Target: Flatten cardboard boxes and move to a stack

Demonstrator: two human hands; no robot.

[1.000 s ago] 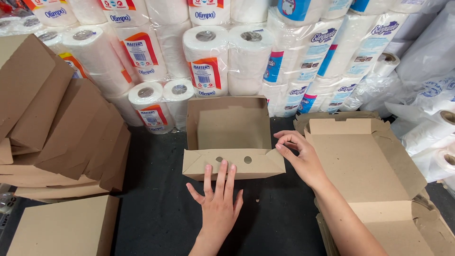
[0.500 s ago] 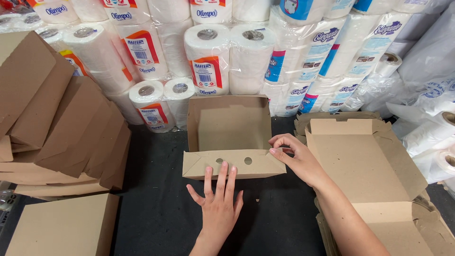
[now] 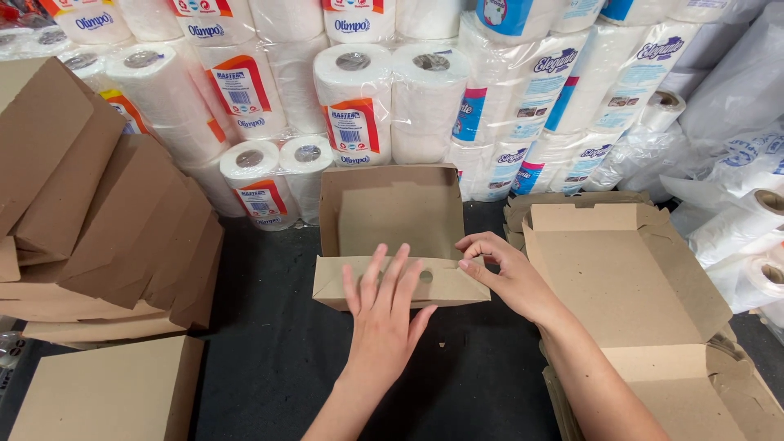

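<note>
1. You are working at a dark table [image 3: 269, 367], with a small brown cardboard box [image 3: 392, 237] lying open at its centre, just in front of the stacked goods.
2. You are laying your left hand [image 3: 384, 306] flat, fingers spread and open, against the box's front flap [image 3: 400, 282]; it is pressing on the flap, not grasping it.
3. You are pinching the right end of that flap with your right hand [image 3: 502, 273], thumb and fingertips closing on the cardboard edge.
4. The box's lid panel is standing upright behind the tray, facing you.
5. Folded brown boxes [image 3: 98, 220] are leaning in a stack at your left, and one closed box [image 3: 106, 392] is lying at the near left corner.
6. Unfolded flat box blanks [image 3: 629, 286] are lying piled at your right, just beside your right forearm.
7. Wrapped paper rolls [image 3: 351, 98] are standing in rows behind the box, filling the background.
</note>
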